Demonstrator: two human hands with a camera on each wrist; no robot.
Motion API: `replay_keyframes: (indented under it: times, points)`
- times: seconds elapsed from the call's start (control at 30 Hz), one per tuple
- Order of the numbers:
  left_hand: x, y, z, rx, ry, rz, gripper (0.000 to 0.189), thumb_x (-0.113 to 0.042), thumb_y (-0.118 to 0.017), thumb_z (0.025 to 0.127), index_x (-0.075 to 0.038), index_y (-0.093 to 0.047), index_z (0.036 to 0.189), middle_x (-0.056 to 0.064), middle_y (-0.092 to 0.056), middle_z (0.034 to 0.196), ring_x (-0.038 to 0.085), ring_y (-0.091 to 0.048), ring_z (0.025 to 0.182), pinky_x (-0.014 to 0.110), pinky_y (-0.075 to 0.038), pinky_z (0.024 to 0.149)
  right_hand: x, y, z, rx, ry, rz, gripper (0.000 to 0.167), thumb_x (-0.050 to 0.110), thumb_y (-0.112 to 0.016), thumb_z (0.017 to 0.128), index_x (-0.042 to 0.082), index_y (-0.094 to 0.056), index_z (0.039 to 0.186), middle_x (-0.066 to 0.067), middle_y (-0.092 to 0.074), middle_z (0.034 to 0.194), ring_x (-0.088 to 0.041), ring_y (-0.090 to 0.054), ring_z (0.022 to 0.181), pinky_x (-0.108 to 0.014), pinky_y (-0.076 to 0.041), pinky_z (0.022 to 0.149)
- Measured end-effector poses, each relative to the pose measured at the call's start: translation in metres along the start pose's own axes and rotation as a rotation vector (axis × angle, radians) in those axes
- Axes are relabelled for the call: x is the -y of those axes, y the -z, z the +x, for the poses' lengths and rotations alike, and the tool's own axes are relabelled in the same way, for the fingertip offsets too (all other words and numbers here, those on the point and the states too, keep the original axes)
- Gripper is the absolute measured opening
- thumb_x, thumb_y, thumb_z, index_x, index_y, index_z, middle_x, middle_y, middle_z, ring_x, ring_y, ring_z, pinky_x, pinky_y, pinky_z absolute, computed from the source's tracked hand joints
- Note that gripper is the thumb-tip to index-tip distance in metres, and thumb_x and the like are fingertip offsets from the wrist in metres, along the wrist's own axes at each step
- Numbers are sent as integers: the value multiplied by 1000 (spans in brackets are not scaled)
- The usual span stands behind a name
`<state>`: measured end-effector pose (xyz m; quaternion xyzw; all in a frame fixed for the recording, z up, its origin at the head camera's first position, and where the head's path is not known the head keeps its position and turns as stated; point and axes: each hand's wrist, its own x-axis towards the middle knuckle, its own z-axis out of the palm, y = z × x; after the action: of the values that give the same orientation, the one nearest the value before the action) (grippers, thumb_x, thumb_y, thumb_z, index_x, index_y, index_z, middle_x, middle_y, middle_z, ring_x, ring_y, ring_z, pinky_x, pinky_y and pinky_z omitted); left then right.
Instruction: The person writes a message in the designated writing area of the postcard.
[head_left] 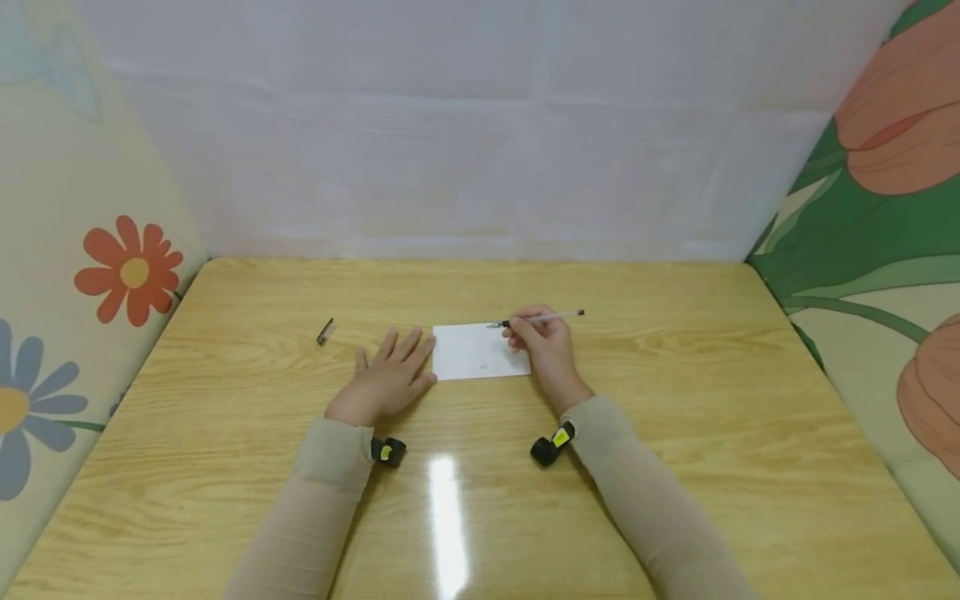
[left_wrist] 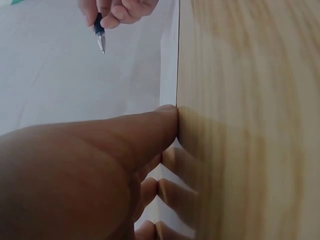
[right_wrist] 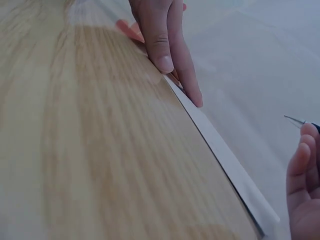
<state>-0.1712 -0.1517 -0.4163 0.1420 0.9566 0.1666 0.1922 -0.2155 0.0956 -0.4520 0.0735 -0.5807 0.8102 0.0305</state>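
Observation:
A white sheet of paper (head_left: 472, 350) lies on the table, with a small faint mark near its lower edge. My left hand (head_left: 386, 379) rests with fingers spread, thumb (left_wrist: 162, 122) and fingertips at the paper's left edge. Between thumb and fingers my right hand (head_left: 551, 346) pinches a pen (head_left: 561, 315) with a clear barrel and a dark grip. Both wrist views show the bare pen tip (left_wrist: 103, 49) raised above the paper. To the left, beyond my left hand, a black pen cap (head_left: 325, 333) lies by itself.
The wood-grain table (head_left: 675, 500) reaches back to a white cloth (head_left: 465, 167). Flower-patterned panels (head_left: 135, 271) stand along both sides. Black straps with small devices (head_left: 390, 452) sit on both wrists.

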Motion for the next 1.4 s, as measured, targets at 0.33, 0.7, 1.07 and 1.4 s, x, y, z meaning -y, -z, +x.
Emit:
replay_keyframes:
  times: [0.33,0.7,1.07,1.4]
  points:
    - [1,0,1,2,2,-2,64,-37,-39,110,-12,-13,164,15,0,170,44,11,152,77,9,110,-4,-16,7,-24,-19,-13,14,0,-62,97,-11,-66,103,-1,-71,76,-8,-62,63,-19,-54,60]
    - [2,-1,2,-1,6,6,65,-39,-38,110,-13,-13,164,14,-1,170,45,9,152,78,7,110,-11,-32,17,-45,8,-76,14,-4,-68,91,-16,-67,99,-4,-66,86,-7,-61,64,-18,-52,59]
    - [3,0,2,8,3,4,65,-39,-37,110,-13,-12,164,14,0,170,45,11,152,78,9,109,-15,-46,25,-61,6,-124,11,1,-69,92,-9,-69,96,-3,-65,85,-9,-58,64,-19,-52,60]
    - [7,-1,5,21,6,5,67,-42,-37,110,-14,-11,164,13,2,170,43,13,152,78,11,109,-20,-56,34,-61,14,-165,12,-3,-66,93,-14,-66,97,4,-62,77,-6,-51,57,-16,-42,50]
